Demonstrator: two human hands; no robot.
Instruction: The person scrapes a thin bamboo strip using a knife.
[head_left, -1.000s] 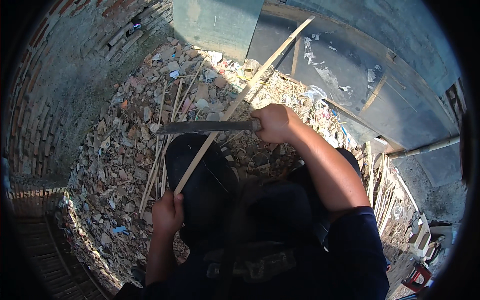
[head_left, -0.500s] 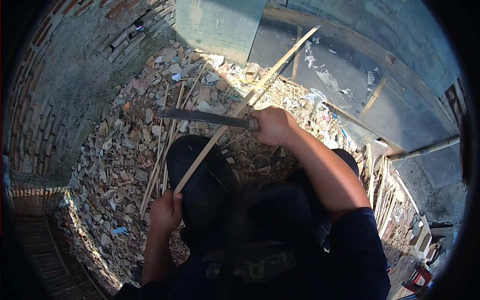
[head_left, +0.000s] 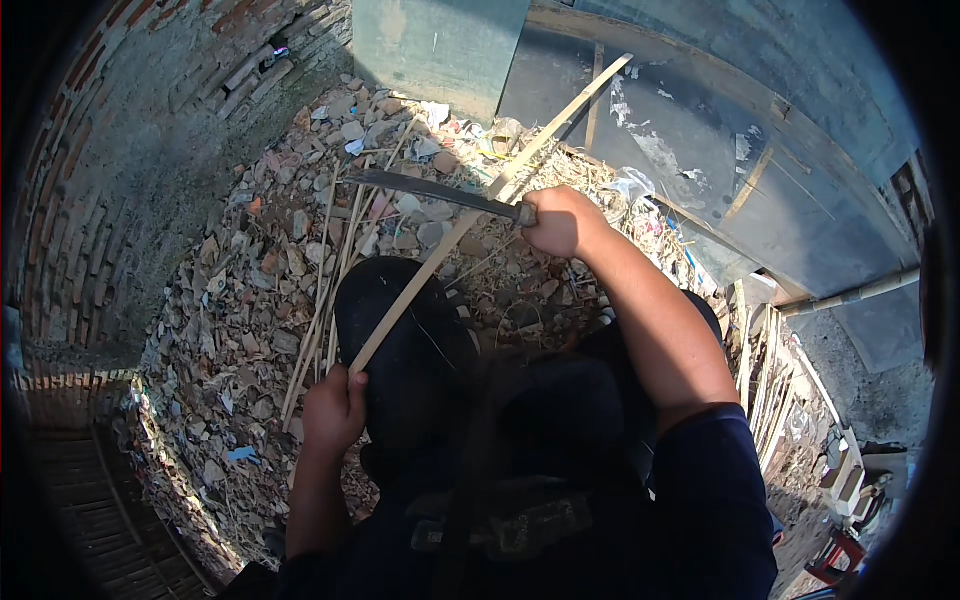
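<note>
My left hand (head_left: 334, 412) grips the near end of a long pale bamboo strip (head_left: 480, 215), which slants up and away to the right towards a dark wall. My right hand (head_left: 562, 221) is closed on the handle of a long dark blade (head_left: 430, 189). The blade points left and crosses just above the strip near its middle. Whether it touches the strip is unclear. My dark-clothed legs (head_left: 420, 370) lie under the strip.
Rubble of stones, scraps and thin bamboo strips (head_left: 325, 280) covers the ground. A curved brick wall (head_left: 110, 170) stands at the left. Dark panels (head_left: 700, 150) rise at the back. More cut strips (head_left: 775, 380) lean at the right.
My right hand has lifted the blade up and away, its tip rising toward the upper left. The left hand and the strip have stayed nearly still.
</note>
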